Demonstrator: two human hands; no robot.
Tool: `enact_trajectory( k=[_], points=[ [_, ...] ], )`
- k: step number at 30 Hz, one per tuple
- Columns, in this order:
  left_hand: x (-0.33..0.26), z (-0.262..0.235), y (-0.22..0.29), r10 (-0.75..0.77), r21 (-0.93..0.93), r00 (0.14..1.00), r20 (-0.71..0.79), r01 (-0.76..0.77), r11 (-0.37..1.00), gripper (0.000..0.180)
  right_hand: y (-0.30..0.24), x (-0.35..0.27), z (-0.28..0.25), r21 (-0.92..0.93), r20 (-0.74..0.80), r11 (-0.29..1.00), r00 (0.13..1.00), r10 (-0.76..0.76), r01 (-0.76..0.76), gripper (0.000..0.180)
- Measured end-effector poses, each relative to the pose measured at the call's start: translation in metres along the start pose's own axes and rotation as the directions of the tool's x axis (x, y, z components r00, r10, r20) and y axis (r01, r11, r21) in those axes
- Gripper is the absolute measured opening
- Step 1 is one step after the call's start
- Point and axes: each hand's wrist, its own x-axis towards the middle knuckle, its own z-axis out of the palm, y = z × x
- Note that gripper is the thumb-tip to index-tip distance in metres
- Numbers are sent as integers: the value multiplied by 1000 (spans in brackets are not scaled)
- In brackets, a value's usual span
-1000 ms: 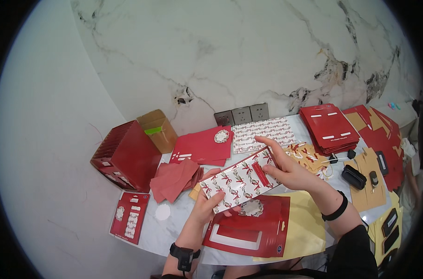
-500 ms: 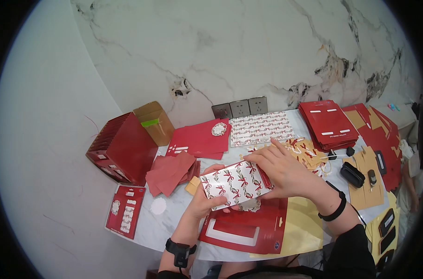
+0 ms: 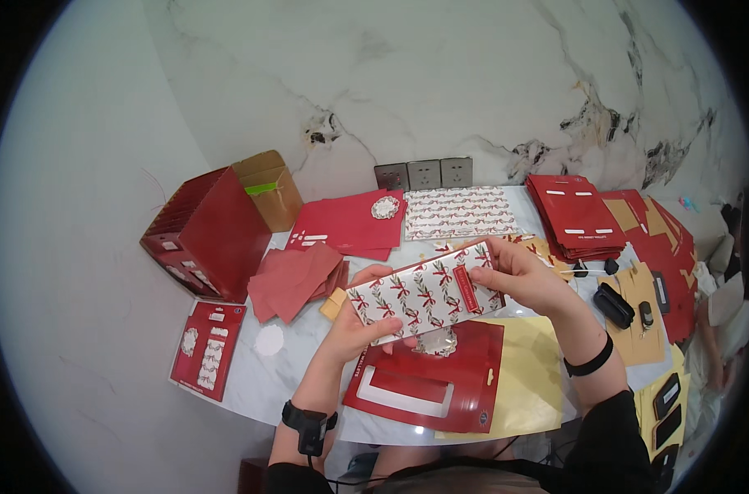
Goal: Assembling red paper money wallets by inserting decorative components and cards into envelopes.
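Between both hands I hold a flat oblong packet [image 3: 428, 290], white with printed red bows and green sprigs, tilted up to the right. A small red label [image 3: 466, 288] lies across it near its right end. My left hand [image 3: 354, 336] is closed on the left end, thumb on the front and fingertips underneath. My right hand [image 3: 524, 278] grips the right end, its thumb at the label and its fingers behind the upper edge. Just below lies a red printed card sleeve [image 3: 481, 375] with a cut-out window, and a scalloped round sticker shows partly under the packet.
Left stand a red box [image 3: 218, 235], a brown carton [image 3: 277, 202] and loose red paper pieces [image 3: 296, 284]. Behind are red sheets [image 3: 341, 222] and a bow-patterned sheet [image 3: 461, 212]. Right are stacked red sleeves [image 3: 576, 210], a black case [image 3: 613, 306] and yellow paper [image 3: 535, 379].
My right hand has shifted from over the packet's right end to gripping it with the thumb in front. The red label now shows fully. My left hand keeps its hold.
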Motion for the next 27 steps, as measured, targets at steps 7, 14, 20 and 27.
enact_trajectory(
  k=[7, 14, 20, 27],
  points=[
    [-6, 11, 7, -20, -13, 1000, -9, 20, 1000, 83, -24, -22, 23, -49, -64, 975, 974, -218, 215, 34],
    [-6, 2, 1, -341, 829, 860, 380, -153, 539, 81, -34, -85, -30, 28, -293, 998, 954, 59, -53, 39],
    [-4, 30, -19, -423, 930, 835, 350, -258, 260, 56, 16, -165, -66, 217, -274, 884, 844, 462, -414, 41],
    [-19, 21, -46, -117, 863, 874, 471, -430, 264, 46, 55, -137, -75, 115, -32, 848, 851, 524, -518, 45]
  ],
)
